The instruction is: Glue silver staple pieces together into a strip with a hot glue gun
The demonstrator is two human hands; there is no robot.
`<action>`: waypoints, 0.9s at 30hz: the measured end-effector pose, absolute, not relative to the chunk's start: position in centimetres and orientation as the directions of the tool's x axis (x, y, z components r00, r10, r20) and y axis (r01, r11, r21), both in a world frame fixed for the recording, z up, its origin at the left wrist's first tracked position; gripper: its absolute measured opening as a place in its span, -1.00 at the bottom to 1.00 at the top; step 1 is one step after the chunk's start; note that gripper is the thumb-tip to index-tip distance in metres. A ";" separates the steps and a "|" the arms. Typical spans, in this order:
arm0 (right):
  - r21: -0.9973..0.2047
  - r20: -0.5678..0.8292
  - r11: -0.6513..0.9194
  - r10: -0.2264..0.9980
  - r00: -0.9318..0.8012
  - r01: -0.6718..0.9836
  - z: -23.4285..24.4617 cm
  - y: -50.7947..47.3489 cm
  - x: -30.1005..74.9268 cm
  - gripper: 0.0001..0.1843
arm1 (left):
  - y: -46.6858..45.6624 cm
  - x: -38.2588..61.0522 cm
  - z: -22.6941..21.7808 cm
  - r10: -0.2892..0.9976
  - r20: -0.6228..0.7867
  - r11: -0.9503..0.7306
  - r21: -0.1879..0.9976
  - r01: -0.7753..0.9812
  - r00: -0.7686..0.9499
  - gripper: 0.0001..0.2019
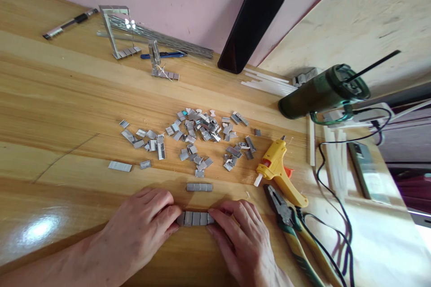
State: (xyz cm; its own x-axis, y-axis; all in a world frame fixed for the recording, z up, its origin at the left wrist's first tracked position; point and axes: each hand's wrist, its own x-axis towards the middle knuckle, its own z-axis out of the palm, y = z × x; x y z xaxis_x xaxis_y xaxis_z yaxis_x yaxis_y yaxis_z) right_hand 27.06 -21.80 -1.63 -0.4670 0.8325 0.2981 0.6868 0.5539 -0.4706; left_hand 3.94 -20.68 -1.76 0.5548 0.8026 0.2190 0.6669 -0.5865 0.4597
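A short row of grey metal pieces lies between my hands near the table's front. Its left end is pinched in the closed fingers of my left hand. At the other end, the thumb and index finger of my right hand grip it. Just beyond it lies a similar grey metal strip, touched by neither hand. Farther back spreads a loose pile of small bent metal pieces. A flat metal strip rests to the left.
Right of my hands are a yellow glue gun and pliers, with a black cable beyond. Behind stand a metal frame, an L-shaped metal piece, a leaning phone and a green tumbler.
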 end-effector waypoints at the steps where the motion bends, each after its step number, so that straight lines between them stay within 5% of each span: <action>1: -0.471 0.300 0.554 0.832 -0.466 0.687 -1.6 -21.8 27.0 -0.89 | -20.7 4.0 -1.8 0.802 0.221 -0.587 0.458 0.667 0.554 -0.79; 27: -0.510 0.326 0.567 0.823 -0.465 0.647 -1.7 -21.8 26.6 -0.84 | -20.7 4.3 -1.6 0.802 0.233 -0.590 0.452 0.669 0.550 -0.72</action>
